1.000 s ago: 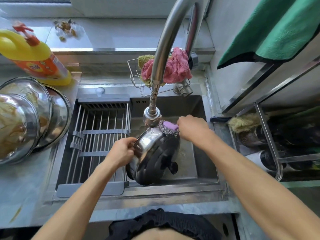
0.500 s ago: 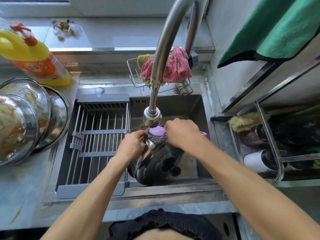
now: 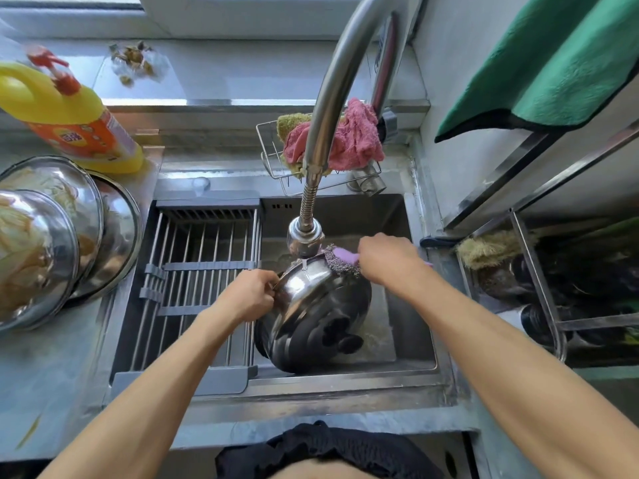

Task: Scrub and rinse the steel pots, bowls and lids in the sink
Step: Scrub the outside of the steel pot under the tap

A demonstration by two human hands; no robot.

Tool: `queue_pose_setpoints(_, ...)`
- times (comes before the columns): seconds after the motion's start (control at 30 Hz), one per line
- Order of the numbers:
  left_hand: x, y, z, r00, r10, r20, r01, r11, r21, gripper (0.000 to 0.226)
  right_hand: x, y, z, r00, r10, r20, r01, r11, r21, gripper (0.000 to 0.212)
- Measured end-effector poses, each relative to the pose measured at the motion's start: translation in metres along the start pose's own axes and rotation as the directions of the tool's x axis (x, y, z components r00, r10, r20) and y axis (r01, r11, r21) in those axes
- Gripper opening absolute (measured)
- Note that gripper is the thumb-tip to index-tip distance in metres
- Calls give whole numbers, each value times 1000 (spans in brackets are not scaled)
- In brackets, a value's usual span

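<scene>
A steel lid with a black knob stands tilted on edge in the sink, right under the tap head. A thin stream of water lands on its upper rim. My left hand grips the lid's left rim. My right hand holds a purple-handled steel-wool scrubber against the lid's top right edge. Several steel bowls sit stacked upside down on the counter at the left.
A grey drain rack spans the sink's left half. A yellow detergent bottle lies behind the bowls. A wire caddy with a pink cloth hangs behind the tap. A metal shelf and a green towel are at the right.
My right hand has swept the scrubber from the lid's top middle to its top right edge. My left hand has slid down the left rim. The lid has tilted a little.
</scene>
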State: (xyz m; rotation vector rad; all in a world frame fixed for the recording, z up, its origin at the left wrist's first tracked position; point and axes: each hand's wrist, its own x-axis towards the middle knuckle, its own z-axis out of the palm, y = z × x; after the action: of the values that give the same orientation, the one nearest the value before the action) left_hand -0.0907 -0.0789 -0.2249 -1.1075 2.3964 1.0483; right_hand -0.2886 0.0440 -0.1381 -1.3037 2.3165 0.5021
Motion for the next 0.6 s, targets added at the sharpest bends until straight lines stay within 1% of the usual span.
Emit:
queue_pose_setpoints(0.03, 4, 4, 0, 1000, 10, -21, -10, 1000, -18, 27, -2, -4, 2, 999, -28, -23, 28, 1000, -7, 35)
queue_pose_setpoints(0.1, 10, 19, 5, 994, 55, -94, -64, 994, -91, 30, -5, -19, 6, 986, -136, -93, 135, 991, -8, 27)
queue_pose_setpoints(0.13, 11, 26, 8, 989, 61, -133, -77, 990, -118, 34, -6, -24, 6, 981, -162, -107, 163, 987, -2, 24)
queue_pose_setpoints(0.17, 10, 26, 9, 987, 51, -150, -73, 987, -144, 38, -6, -22, 5, 984, -151, -99, 152, 988, 8, 24)
queue_pose_setpoints(0.23, 3, 11, 7, 996, 14, -91, -31, 981, -189, 42, -3, -7, 2, 998, -55, -30, 56, 998, 21, 31)
queue_pose_setpoints(0.3, -2, -5, 0, 1000, -17, 25, 20, 990, -137, 41, -2, 9, 1, 998, 59, 30, -59, 998, 7, 45)
queue_pose_setpoints(0.33, -1, -5, -2, 998, -31, 55, 36, 995, -96, 39, -2, 10, 3, 997, 66, 41, -66, 998, -5, 45)
queue_pose_setpoints(0.37, 3, -1, -1, 999, -32, 42, 35, 996, -87, 39, -3, 5, 5, 999, 41, 22, -41, 999, -13, 41)
queue_pose_setpoints(0.43, 10, 17, 5, 998, 16, -57, -23, 992, -127, 40, -3, -13, 5, 997, -62, -37, 62, 998, 0, 29)
queue_pose_setpoints(0.5, 10, 28, 11, 988, 28, -152, -55, 983, -175, 43, -3, -22, 4, 993, -111, -47, 112, 993, 23, 26)
queue_pose_setpoints(0.53, 10, 25, 11, 987, 19, -161, -52, 979, -199, 46, -2, -18, 3, 995, -94, -34, 95, 995, 34, 27)
queue_pose_setpoints(0.6, 4, 5, 8, 996, -11, -86, -7, 979, -206, 47, 2, -2, 4, 1000, -3, 7, 2, 998, 68, 32)
